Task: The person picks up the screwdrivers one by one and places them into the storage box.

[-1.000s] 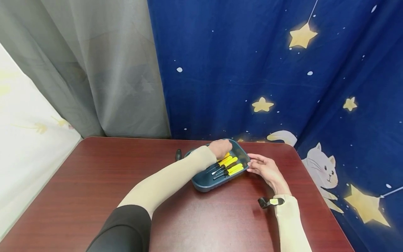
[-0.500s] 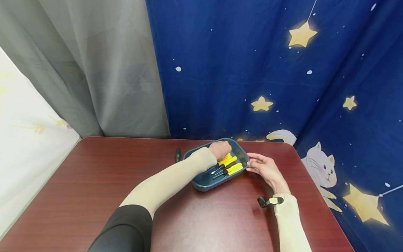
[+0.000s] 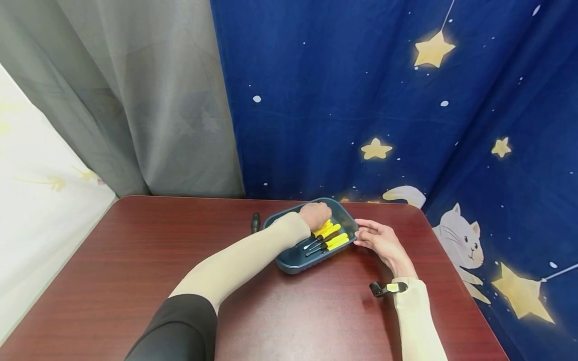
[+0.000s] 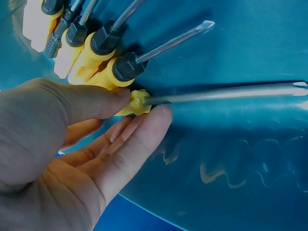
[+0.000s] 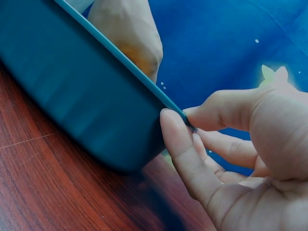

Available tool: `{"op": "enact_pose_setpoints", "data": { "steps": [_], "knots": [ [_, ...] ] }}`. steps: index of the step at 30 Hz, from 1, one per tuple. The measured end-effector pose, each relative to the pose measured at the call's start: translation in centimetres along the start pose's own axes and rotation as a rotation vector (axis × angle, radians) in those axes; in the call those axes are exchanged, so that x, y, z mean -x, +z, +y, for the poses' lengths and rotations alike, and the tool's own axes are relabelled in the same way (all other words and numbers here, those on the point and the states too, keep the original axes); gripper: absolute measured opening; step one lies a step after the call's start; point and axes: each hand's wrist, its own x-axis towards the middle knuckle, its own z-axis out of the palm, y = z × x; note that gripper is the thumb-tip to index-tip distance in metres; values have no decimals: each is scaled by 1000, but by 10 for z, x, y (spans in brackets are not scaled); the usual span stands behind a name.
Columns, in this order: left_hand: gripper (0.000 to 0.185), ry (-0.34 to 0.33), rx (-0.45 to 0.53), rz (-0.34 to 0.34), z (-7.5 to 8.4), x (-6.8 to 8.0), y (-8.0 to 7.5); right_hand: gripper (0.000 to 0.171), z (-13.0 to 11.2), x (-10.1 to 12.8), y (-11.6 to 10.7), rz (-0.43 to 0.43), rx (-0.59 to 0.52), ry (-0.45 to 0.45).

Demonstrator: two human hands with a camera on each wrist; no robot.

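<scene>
A dark teal tray point(image 3: 294, 268) stands near the table's far edge with several yellow-handled screwdrivers point(image 3: 335, 242) lying side by side in it. My left hand point(image 3: 315, 215) reaches down into the tray from the left. In the left wrist view its thumb and fingers pinch the yellow handle of a screwdriver point(image 4: 226, 93), whose metal shaft points right along the tray's floor. Most of that handle is hidden by the hand. With thumb and fingertips my right hand point(image 5: 236, 149) pinches the tray's rim at its right end, seen from outside the wall in the right wrist view.
A black handle-like object point(image 3: 255, 223) stands just left of the tray. The reddish-brown table point(image 3: 149, 260) ends at a blue starry curtain point(image 3: 316, 100) and a grey curtain point(image 3: 176, 110). A small black camera point(image 3: 377, 289) is strapped at the right wrist.
</scene>
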Motion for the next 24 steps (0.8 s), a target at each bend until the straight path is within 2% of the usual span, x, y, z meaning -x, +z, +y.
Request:
{"op": "enact_pose_setpoints", "data": {
  "steps": [5,10,17,24],
  "knots": [
    [21,-19,-24,-11,-1,5,-4,51,-1,0,2,7,4,5],
    [28,-43,-8,-21,-3,9,-9,52,-1,0,2,5,3,15],
    [45,-38,109,-12,-9,17,-13,52,-1,-1,1,7,8,17],
    [56,-43,235,31,-16,34,-23,53,0,1,0,2,1,15]
  ]
}}
